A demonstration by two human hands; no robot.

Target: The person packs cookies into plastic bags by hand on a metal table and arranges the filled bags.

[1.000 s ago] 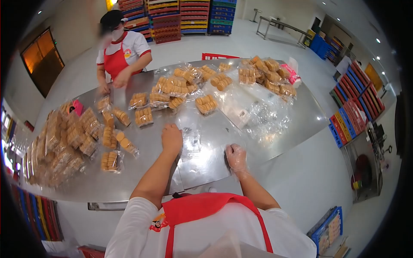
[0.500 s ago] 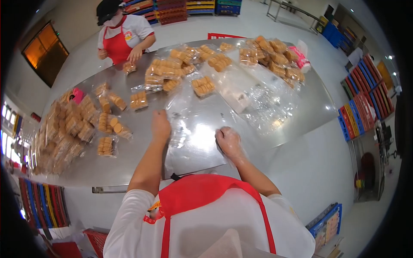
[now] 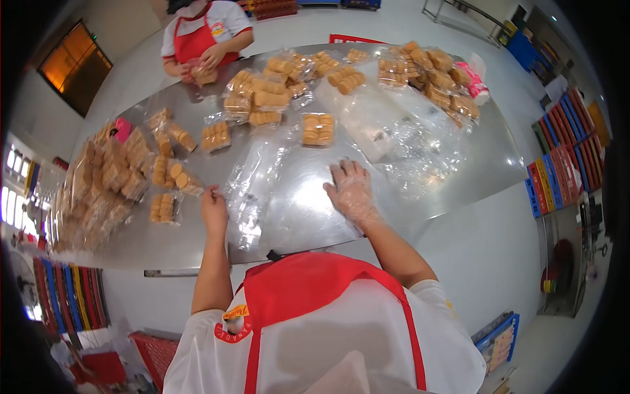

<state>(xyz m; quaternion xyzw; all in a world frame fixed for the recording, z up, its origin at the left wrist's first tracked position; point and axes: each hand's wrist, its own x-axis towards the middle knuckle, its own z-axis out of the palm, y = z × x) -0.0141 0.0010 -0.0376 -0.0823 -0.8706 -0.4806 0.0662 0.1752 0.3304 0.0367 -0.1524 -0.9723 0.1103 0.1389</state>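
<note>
My left hand (image 3: 215, 209) is bare and loosely curled beside a long clear sleeve (image 3: 251, 197) on the desk (image 3: 298, 223); I cannot tell whether its grip pinches the film. My right hand (image 3: 352, 190), in a clear glove, lies palm down with fingers spread, its grip released. I judge this a pause between holds, with the sleeve being laid out or smoothed. Lifting it would call for a firm pinch at its edge; taking a pack, for a reach forward.

Just past my right fingertips sits one clear pack (image 3: 317, 129), round biscuits standing in two rows. Wide clear bags (image 3: 394, 134) spread to its right, apparently without biscuits. Filled packs make a big pile (image 3: 98, 184) to my left, a middle cluster (image 3: 262, 95) and a right-hand heap (image 3: 436, 75). Across the desk, a co-worker (image 3: 201, 39) handles another pack (image 3: 205, 75).
</note>
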